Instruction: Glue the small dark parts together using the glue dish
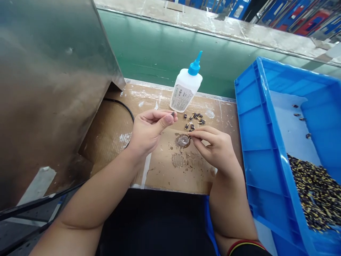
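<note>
Tbh I'd go easy with my left fingers (165, 122) pinching this small dark piece (173, 114), and steady my right fingers (204, 134), pinching some tiny bit (190, 136), beside the clear dish (183, 141).

A big, dull metal housing (53, 89) takes up the left side of the view, its surface smudged. From beside it a black cable (121, 103) curves over the brown cardboard (103, 124) covering the work surface. Down at the lower left, a pale strip of tape (38, 185) shows. Beyond the cardboard runs a green surface (160, 60), then a scuffed, pale ledge (197, 21), with blue and red racks (314, 21), somewhat blurred, standing at the back.
</note>
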The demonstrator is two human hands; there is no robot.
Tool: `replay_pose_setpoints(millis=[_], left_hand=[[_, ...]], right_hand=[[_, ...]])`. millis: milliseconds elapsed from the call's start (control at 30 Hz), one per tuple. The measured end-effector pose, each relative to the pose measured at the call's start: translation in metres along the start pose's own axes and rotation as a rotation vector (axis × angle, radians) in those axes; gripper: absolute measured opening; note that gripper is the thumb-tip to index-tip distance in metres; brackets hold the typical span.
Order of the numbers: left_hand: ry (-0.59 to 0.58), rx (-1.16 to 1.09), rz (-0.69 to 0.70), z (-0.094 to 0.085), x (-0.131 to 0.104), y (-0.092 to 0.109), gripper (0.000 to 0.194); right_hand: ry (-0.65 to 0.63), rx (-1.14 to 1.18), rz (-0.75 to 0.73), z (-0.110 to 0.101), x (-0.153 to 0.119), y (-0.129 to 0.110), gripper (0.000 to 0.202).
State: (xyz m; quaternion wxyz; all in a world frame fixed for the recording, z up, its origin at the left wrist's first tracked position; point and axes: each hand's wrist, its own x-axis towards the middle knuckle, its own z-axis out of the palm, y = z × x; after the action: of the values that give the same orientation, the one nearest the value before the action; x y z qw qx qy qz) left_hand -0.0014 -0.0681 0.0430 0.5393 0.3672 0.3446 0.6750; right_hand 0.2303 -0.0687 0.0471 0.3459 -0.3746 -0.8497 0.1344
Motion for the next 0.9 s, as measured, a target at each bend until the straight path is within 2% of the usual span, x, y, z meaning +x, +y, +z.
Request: replay_pose_setpoints(millis=[700,900], left_hand=[[-0.012,-0.068,0.006,0.003,-0.0013,0.0028,0.026],[-0.011,-0.068,0.009,0.0034,-0.0016,0.0023,0.025]], right_hand=[[-0.022,-0.024,0.004,0.0061,0.0007,-0.0033,0.013],[0.035,0.016,-0.007,0.0032,-0.0002,-0.003,0.012]])
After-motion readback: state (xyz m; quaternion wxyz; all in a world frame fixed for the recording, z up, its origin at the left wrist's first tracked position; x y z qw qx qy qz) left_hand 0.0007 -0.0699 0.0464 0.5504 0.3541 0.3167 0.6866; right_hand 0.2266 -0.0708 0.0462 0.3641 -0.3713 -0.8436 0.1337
